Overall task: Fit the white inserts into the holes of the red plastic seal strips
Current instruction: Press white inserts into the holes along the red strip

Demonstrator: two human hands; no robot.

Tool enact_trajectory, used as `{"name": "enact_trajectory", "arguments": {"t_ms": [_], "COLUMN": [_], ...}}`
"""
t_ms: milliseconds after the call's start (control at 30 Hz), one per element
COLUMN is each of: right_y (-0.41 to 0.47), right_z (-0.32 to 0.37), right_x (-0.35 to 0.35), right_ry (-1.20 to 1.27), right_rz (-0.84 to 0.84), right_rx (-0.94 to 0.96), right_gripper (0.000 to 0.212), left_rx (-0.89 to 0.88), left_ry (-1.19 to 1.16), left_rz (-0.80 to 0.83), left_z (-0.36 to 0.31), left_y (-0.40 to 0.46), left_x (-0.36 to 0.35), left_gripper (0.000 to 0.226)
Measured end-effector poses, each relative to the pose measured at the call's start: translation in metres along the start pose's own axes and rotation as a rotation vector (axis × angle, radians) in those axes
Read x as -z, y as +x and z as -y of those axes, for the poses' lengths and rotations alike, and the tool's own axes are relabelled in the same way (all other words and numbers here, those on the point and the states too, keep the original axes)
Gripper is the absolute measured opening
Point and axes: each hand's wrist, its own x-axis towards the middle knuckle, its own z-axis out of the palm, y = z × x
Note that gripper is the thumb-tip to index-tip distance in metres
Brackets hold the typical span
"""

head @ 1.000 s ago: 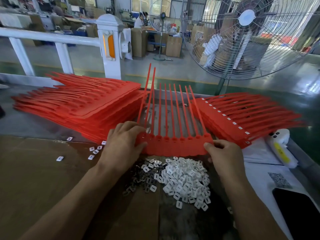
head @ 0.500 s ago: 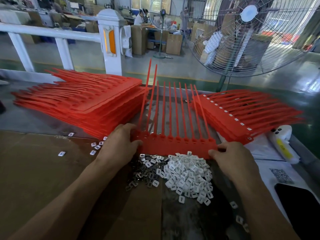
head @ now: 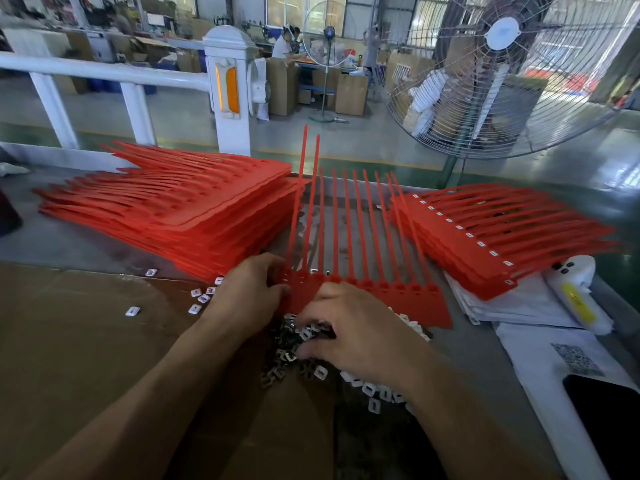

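A red seal strip sheet (head: pixel 391 296) lies on the bench in front of me, its thin tails pointing away. My left hand (head: pixel 247 297) grips its left end. My right hand (head: pixel 353 332) hovers over the pile of white inserts (head: pixel 375 389), fingers curled down into it. Whether it pinches an insert is hidden. Darker metal-looking pieces (head: pixel 277 363) lie at the pile's left side. Two small pieces (head: pixel 320 271) sit at the strip's left holes.
A tall stack of red strips (head: pixel 173 209) lies to the left, and a stack with white inserts fitted (head: pixel 485 237) to the right. Loose inserts (head: pixel 201 299) dot the cardboard. A white device (head: pixel 575 292), papers (head: pixel 540 355) and a black phone (head: pixel 609 420) lie at the right.
My right hand let go of the strip's right end and moved left and down onto the insert pile. The strip settled flat, still held at its left end.
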Motion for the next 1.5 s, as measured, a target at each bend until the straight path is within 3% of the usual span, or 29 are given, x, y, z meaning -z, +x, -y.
{"name": "enact_trajectory", "arguments": {"t_ms": [167,367,467,600,700,800,900,1233,1500], "right_y": [-0.006,-0.011,-0.010,-0.011,-0.012,-0.010,-0.006,-0.006,-0.009], "right_z": [-0.003,-0.004,-0.006,-0.012,-0.009,0.001,0.007,0.008,0.002], "right_x": [-0.009,-0.011,-0.011,-0.009,-0.006,-0.009,-0.015,-0.017,-0.016], "right_ry": [0.112,0.379,0.375,0.195,0.078,0.021,-0.027,0.092,0.433], "right_rz": [-0.163,-0.294,-0.320,-0.348,-0.358,-0.258,-0.185,-0.328,-0.349], "right_rx": [0.004,-0.073,-0.125,-0.176,-0.131,-0.064,-0.042,-0.040,-0.139], "right_gripper": [0.008,0.002,0.004,0.006,0.013,0.031,0.031,0.004,0.008], "left_rx": [-0.007,-0.042,-0.071,-0.123,-0.189,-0.223,-0.223,-0.294,-0.303], "left_ry": [-0.004,0.090,0.108,0.149,0.072,-0.024,-0.102,-0.156,-0.194], "left_rz": [0.000,-0.026,-0.049,-0.006,-0.066,-0.154,-0.176,-0.151,-0.066], "left_z": [0.000,-0.008,-0.016,-0.026,-0.025,-0.017,-0.009,-0.001,-0.005], "left_y": [-0.001,-0.006,-0.004,0.001,-0.003,-0.007,-0.010,-0.013,-0.016], "left_x": [0.001,0.008,0.018,0.024,0.016,0.009,0.008,0.007,0.007], "left_gripper": [0.042,0.041,0.040,0.028,0.019,0.011,0.011,0.019,0.012]}}
